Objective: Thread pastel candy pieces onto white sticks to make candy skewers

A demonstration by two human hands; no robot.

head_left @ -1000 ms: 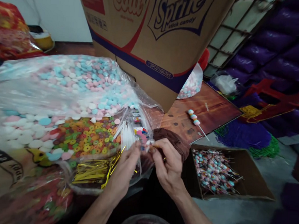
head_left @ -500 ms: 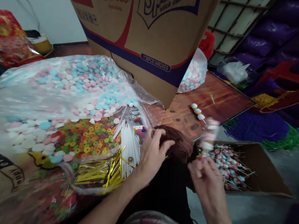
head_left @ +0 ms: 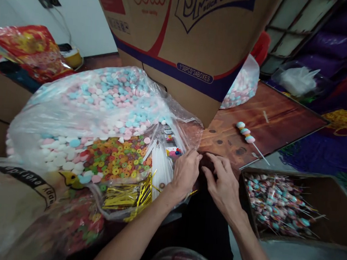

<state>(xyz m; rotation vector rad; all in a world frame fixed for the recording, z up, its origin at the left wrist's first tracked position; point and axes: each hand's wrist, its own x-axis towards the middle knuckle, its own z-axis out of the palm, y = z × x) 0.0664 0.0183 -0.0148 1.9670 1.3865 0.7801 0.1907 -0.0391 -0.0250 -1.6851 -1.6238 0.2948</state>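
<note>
My left hand [head_left: 187, 171] and my right hand [head_left: 223, 184] are both at a dark brown cloth [head_left: 206, 164] at the table's front edge, fingers bent against it from either side. Left of my left hand lie white sticks [head_left: 159, 164], gold twist ties [head_left: 124, 196] and ring-shaped gummies [head_left: 124, 158] on plastic. Behind them spreads a clear bag of pink, white and blue candies [head_left: 111, 90]. One candy skewer [head_left: 246, 133] lies on the table beyond my right hand. An open carton [head_left: 331, 212] at the right holds many wrapped candy skewers [head_left: 278, 200].
A tall cardboard box [head_left: 168, 38] stands at the back of the wooden table [head_left: 282, 110]. Behind its right edge is another candy bag [head_left: 243, 85]. A red snack bag [head_left: 33, 53] is at the far left, and a printed plastic bag [head_left: 10, 209] at the near left.
My right hand has moved from beside the carton to the brown cloth, and the candy skewer it held upright is no longer in it. The view has shifted.
</note>
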